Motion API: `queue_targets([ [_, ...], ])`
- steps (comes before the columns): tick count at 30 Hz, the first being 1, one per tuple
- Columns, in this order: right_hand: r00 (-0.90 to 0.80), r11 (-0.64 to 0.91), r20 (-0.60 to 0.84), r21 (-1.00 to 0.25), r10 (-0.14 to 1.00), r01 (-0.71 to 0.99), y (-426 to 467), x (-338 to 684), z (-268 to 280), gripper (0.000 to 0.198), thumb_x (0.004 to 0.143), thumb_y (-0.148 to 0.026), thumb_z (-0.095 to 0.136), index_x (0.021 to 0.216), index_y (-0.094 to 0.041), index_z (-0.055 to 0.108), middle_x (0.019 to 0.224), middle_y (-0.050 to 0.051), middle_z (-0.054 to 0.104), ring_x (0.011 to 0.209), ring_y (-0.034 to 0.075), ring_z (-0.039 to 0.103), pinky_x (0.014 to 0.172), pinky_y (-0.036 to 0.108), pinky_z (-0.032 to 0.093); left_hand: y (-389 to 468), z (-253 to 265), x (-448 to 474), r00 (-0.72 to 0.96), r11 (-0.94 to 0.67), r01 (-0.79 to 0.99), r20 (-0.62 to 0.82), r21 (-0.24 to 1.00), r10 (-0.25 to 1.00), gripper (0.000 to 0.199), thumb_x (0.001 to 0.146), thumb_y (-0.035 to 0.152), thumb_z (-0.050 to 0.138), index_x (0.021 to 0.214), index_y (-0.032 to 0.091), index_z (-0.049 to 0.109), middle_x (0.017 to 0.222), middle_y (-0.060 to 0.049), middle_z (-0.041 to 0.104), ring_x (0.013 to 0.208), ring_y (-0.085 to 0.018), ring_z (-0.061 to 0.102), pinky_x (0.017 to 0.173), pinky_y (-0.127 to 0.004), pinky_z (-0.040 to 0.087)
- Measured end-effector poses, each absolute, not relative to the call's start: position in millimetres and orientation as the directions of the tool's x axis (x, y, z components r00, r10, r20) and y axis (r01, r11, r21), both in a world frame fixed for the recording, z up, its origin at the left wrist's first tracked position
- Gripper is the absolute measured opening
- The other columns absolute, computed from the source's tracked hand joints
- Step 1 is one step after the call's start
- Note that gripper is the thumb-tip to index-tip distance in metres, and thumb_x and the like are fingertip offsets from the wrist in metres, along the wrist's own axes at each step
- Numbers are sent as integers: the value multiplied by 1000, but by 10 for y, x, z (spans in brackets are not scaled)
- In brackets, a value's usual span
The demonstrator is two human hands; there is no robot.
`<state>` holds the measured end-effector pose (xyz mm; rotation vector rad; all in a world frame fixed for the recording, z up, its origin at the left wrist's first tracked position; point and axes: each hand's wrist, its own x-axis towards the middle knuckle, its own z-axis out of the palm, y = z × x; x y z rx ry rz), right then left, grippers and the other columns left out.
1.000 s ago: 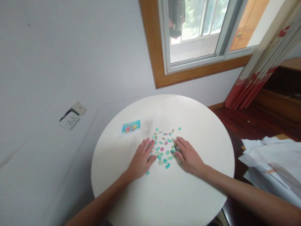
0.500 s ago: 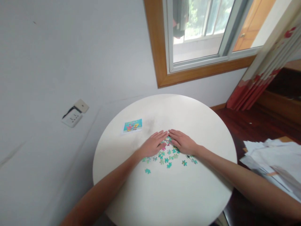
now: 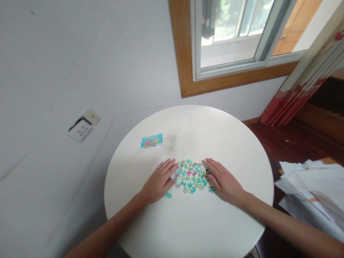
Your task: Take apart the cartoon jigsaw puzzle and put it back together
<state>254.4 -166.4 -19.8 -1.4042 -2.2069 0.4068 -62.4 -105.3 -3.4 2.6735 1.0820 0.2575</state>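
Observation:
A flat heap of jigsaw puzzle pieces point(image 3: 189, 175), mostly teal and pale green with some pink and yellow, lies on the round white table point(image 3: 196, 222). At its left edge rests my left hand point(image 3: 160, 181), fingers stretched out and its side against the pieces. My right hand point(image 3: 223, 181) lies along the right edge, also with straight fingers, and covers a few pieces there. Neither hand grips anything. Beyond the left hand, a small picture card point(image 3: 152, 141) with two cartoon figures on teal lies on the table.
A white wall with a socket point(image 3: 80, 129) borders the table on the left. Behind it is a wood-framed window point(image 3: 186, 84). To the right are a red and white curtain point(image 3: 282, 104) and a pile of white papers point(image 3: 314, 182) below table height.
My hands have moved apart, left hand to the left and right hand to the right, and nearer to me. The puzzle pieces between them now show and sit closer together.

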Motion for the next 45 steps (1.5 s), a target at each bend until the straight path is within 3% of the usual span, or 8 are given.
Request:
queue_targets([
  [3,-334,420,255,-513,907,748,-1717,2419,-190,54,101,-30,38,153,-16,32,157,14,35,146,26,30,118,51,29,-1212,-87,-515,716,-707,655,80,269,694,64,101,48,38,157,26,17,163,-8,18,151,-27,15,123,-52,19],
  [6,-356,459,290,-550,889,698,-1603,2299,-63,41,98,-23,45,137,-22,54,144,12,50,135,27,42,109,49,39,-1157,-47,-365,696,-687,634,124,355,707,64,101,47,35,157,23,14,163,-9,17,151,-26,15,124,-47,21],
  [9,-437,501,251,-519,864,693,-1394,2213,107,20,92,-19,57,104,-26,71,116,8,63,111,25,52,93,42,44,-874,58,-274,577,-600,646,214,471,788,57,103,45,30,154,21,27,159,-9,30,148,-23,24,124,-44,22],
  [12,-495,514,163,-419,853,748,-1219,2129,210,8,89,-21,63,90,-23,71,100,7,62,100,24,52,85,39,41,-533,179,-187,429,-533,613,321,584,844,49,103,46,30,141,21,47,142,-10,52,136,-23,43,118,-43,32],
  [17,-516,510,55,-272,855,816,-1146,2026,233,7,89,-26,65,92,-21,68,101,8,61,101,25,50,84,38,37,-276,250,-15,332,-538,525,423,659,843,41,103,43,33,120,18,61,121,-9,64,118,-22,56,108,-41,41],
  [23,-497,484,-28,-187,867,855,-1184,1992,275,5,89,-20,62,93,-18,65,103,9,61,102,26,50,83,38,36,-302,129,-6,386,-546,498,391,674,835,35,103,37,36,108,19,66,108,-6,68,107,-20,60,99,-36,44],
  [31,-503,478,-122,-185,856,859,-1138,1956,306,5,88,-16,60,92,-16,64,107,12,61,100,28,51,80,39,37,-258,123,-107,451,-533,514,317,672,834,22,97,25,48,97,18,69,99,-5,70,98,-19,62,93,-33,45],
  [45,-506,462,-123,-271,853,844,-1147,1965,263,8,87,-19,65,94,-17,62,107,10,60,100,27,50,80,38,36,-372,237,-131,649,-455,431,83,780,757,13,90,26,63,95,18,73,93,-3,70,82,-14,61,78,-26,45],
])
